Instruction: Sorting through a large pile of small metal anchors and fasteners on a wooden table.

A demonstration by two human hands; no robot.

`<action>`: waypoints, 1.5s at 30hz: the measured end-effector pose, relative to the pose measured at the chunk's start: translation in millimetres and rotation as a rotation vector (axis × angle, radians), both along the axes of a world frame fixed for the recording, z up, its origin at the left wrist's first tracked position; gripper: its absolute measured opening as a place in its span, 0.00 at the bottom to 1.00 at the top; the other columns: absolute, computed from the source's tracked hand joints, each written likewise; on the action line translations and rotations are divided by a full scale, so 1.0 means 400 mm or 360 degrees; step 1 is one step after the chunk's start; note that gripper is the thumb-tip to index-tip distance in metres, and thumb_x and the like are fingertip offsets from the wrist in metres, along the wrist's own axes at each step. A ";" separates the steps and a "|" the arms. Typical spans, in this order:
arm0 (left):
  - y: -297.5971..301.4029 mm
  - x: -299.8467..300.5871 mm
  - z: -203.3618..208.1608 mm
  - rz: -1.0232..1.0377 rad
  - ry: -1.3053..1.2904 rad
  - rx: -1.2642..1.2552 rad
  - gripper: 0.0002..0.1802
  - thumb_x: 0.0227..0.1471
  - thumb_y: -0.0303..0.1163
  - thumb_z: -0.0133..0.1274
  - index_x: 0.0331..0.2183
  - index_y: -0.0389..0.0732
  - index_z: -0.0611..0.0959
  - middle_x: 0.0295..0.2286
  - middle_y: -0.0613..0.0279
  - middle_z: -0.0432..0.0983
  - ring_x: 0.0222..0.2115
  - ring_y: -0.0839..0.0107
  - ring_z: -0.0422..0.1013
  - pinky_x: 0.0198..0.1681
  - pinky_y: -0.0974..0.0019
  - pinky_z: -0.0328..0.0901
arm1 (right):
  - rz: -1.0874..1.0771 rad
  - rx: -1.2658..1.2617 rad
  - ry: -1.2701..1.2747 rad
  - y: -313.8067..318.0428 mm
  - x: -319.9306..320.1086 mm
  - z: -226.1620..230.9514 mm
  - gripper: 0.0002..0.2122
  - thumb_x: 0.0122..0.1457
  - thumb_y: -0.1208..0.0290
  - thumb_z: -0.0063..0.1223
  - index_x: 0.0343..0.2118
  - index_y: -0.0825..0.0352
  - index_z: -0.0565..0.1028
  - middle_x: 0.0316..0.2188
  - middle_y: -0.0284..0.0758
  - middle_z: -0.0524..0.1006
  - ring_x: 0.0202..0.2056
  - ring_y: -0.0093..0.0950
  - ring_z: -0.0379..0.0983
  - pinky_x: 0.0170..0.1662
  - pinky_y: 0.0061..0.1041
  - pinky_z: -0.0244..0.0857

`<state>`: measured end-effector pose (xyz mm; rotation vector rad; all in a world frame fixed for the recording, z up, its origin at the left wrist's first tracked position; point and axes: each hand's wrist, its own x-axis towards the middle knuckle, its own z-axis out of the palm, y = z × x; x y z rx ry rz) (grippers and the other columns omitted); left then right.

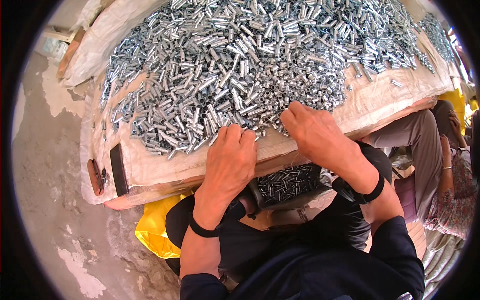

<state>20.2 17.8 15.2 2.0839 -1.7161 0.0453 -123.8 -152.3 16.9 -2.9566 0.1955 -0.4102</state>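
Note:
A big heap of silvery metal sleeves (220,75) covers the cloth-topped table in front of me. Shorter ring-like metal collars (300,80) are gathered at its near right part. My left hand (231,157) is at the heap's near edge, its fingers curled down and closed. A small metal piece (260,134) shows just beside those fingertips. To the right, my right hand (316,131) has its thumb and fingers pinched together over the edge of the collars. What either hand holds is hidden beneath the fingers.
A dark flat phone-like slab (119,170) and a brown case (95,177) lie at the table's left end. Below the table edge sits a dark bin of small dark metal pieces (287,186). Another person's leg (415,137) is at the right. Yellow sheeting (157,225) hangs lower left.

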 end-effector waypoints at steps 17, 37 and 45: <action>-0.009 -0.007 0.013 0.0004 0.0444 -0.0197 0.14 0.58 0.22 0.54 0.46 0.37 0.82 0.27 0.54 0.69 0.27 0.58 0.69 0.32 0.61 0.65 | -0.0041 0.0234 0.0197 0.000 -0.027 -0.017 0.10 0.47 0.82 0.57 0.34 0.71 0.73 0.31 0.44 0.75 0.31 0.43 0.79 0.33 0.38 0.72; -0.009 -0.011 -0.001 0.0327 0.1837 -0.0313 0.11 0.64 0.31 0.56 0.43 0.34 0.76 0.27 0.66 0.73 0.22 0.81 0.67 0.22 0.76 0.62 | 0.0002 0.1025 -0.0092 0.028 -0.016 0.011 0.05 0.53 0.79 0.51 0.32 0.72 0.74 0.26 0.46 0.75 0.28 0.49 0.75 0.32 0.43 0.69; -0.010 -0.015 -0.001 0.0367 0.2059 -0.0424 0.14 0.63 0.35 0.57 0.41 0.33 0.75 0.28 0.65 0.74 0.19 0.81 0.69 0.21 0.75 0.64 | 0.0182 0.1305 -0.0399 0.031 -0.007 0.011 0.04 0.59 0.77 0.56 0.35 0.70 0.76 0.27 0.43 0.75 0.29 0.44 0.75 0.32 0.40 0.68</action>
